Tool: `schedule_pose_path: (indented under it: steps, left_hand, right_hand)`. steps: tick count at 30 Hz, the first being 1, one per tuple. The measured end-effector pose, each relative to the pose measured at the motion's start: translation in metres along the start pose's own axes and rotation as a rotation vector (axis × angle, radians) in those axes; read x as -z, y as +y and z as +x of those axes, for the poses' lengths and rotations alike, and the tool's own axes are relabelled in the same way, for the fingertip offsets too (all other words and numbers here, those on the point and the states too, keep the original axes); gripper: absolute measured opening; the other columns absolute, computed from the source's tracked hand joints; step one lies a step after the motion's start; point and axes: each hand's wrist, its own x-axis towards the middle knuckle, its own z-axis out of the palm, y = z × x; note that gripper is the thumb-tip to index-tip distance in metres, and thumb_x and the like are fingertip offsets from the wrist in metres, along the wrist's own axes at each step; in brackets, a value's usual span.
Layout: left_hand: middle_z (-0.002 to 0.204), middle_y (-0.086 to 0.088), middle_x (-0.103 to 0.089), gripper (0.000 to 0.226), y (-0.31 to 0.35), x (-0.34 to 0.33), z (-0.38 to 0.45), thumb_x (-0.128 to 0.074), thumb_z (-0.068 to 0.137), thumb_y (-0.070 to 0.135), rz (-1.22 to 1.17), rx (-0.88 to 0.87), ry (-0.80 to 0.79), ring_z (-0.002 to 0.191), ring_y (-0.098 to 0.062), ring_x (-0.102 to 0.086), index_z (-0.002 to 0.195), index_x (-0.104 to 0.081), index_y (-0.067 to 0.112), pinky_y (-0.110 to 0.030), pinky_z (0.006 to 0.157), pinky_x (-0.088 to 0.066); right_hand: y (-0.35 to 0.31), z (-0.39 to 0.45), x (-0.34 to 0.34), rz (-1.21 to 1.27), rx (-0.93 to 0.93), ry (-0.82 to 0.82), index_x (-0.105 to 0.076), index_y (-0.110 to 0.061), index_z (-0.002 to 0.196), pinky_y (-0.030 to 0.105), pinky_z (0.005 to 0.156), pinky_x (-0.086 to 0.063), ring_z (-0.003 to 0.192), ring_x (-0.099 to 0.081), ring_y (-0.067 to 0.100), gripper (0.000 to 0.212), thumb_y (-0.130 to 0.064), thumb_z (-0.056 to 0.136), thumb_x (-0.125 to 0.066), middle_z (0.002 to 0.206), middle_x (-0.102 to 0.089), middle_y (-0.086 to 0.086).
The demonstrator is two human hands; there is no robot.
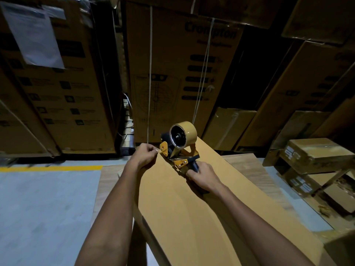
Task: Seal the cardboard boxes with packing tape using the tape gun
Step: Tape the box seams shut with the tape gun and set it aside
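Dim warehouse floor (48, 198) lies at your seven o'clock, a yellow line (51, 167) crossing it. Nearest you, a long cardboard box (192, 217) runs toward twelve. At its far end your right hand (203, 176) wraps the tape gun (180, 148) handle, while your left hand (143, 155), at eleven o'clock of it, pinches the tape end at the nose. Tall stacked cartons (180, 73) stand beyond.

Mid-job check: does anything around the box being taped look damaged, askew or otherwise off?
Nothing wrong on the box being taped: its top is flat and the tape gun sits upright on it. The open carton on the floor to the right looks battered, with torn, splayed flaps. The stacked cartons behind seem to lean, probably from the wide-angle lens.
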Motion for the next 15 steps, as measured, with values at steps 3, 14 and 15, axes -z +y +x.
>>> schedule_pose_path:
  steps: [3, 14, 15]
  left_hand:
    - [0.055, -0.001, -0.055, 0.059, -0.006, -0.003, 0.002, -0.054, 0.095, 0.057, 0.063, -0.007, 0.069, 0.055, -0.022, -0.053, 0.071, -0.06, 0.004, -0.032, 0.058, -0.043]
    - [0.071, 0.008, -0.072, 0.022, 0.005, -0.008, 0.001, -0.065, 0.09, 0.035, 0.19, 0.061, 0.136, 0.077, -0.016, -0.069, 0.072, -0.072, 0.023, -0.045, 0.081, -0.059]
    - [0.072, 0.008, -0.071, 0.024, 0.005, -0.008, 0.0, -0.065, 0.091, 0.037, 0.203, 0.059, 0.139, 0.077, -0.016, -0.069, 0.073, -0.071, 0.023, -0.045, 0.083, -0.058]
  right_hand:
    - [0.0, 0.001, -0.008, -0.047, -0.003, 0.023, -0.062, -0.012, 0.091, 0.039, 0.07, -0.05, 0.083, -0.061, 0.026, 0.022, -0.034, 0.093, -0.064, 0.088, -0.065, 0.007]
    - [0.0, -0.002, -0.011, -0.09, 0.005, 0.032, -0.061, -0.017, 0.094, 0.04, 0.077, -0.052, 0.087, -0.061, 0.023, 0.02, -0.036, 0.094, -0.062, 0.093, -0.066, 0.005]
    - [0.0, -0.003, -0.011, -0.086, 0.008, 0.033, -0.061, -0.017, 0.095, 0.039, 0.077, -0.052, 0.088, -0.061, 0.022, 0.019, -0.036, 0.095, -0.062, 0.094, -0.066, 0.005]
